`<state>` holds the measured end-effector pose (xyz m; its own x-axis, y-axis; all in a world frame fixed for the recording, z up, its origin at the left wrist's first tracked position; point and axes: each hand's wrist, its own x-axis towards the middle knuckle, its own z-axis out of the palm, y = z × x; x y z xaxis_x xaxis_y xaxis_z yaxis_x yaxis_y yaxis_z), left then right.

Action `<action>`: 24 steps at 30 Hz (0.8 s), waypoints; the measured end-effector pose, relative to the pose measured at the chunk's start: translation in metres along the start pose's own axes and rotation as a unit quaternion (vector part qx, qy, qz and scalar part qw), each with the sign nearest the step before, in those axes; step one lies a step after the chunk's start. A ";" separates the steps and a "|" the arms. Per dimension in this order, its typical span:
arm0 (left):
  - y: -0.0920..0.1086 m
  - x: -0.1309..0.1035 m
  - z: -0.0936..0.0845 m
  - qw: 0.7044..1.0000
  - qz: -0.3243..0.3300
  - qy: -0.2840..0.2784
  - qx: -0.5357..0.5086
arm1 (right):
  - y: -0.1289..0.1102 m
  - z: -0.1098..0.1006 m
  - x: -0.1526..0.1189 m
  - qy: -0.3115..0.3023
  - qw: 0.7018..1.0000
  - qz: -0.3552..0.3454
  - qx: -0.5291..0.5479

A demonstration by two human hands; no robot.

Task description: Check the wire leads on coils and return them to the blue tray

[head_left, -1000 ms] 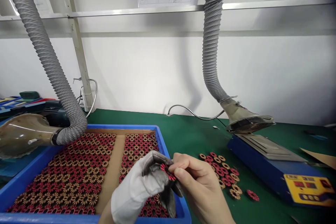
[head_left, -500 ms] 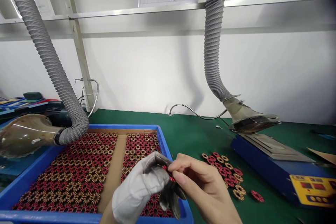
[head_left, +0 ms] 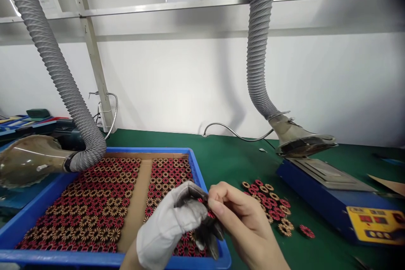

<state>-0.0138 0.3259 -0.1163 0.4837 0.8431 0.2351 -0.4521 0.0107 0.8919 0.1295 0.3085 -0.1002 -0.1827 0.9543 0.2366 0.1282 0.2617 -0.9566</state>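
Above the near right corner of a blue plastic tray (head_left: 41, 209) filled with rows of red-and-tan wound ring coils, a left hand (head_left: 172, 223) in a white fabric glove with darkened fingertips and a bare right hand (head_left: 243, 223) meet, both pinching what appears to be a single small red ring coil (head_left: 205, 206), mostly hidden between the fingers. Right of the tray, a loose cluster of similar coils (head_left: 272, 206) lies on the green bench mat (head_left: 228, 160). Farther right of the tray sits a blue bench unit with a yellow control panel (head_left: 335, 194), under a grey ribbed extraction hose (head_left: 257, 50).
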 end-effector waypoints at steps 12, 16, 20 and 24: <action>0.003 -0.001 0.007 0.999 -0.006 0.003 -0.050 | -0.001 0.001 -0.002 0.014 1.000 0.006 0.019; 0.003 0.001 0.008 0.998 -0.001 0.010 -0.067 | 0.002 0.003 0.000 0.036 0.998 0.008 0.058; -0.001 0.004 0.004 1.000 0.016 -0.005 -0.026 | 0.007 0.000 0.003 0.066 0.995 -0.017 0.066; -0.001 0.003 0.000 0.999 0.025 -0.037 0.021 | 0.008 -0.003 0.004 0.101 0.990 -0.097 0.035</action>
<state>-0.0117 0.3285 -0.1169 0.5156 0.8005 0.3056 -0.4452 -0.0545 0.8938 0.1327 0.3148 -0.1064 0.0020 0.8982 0.4396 0.0398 0.4392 -0.8975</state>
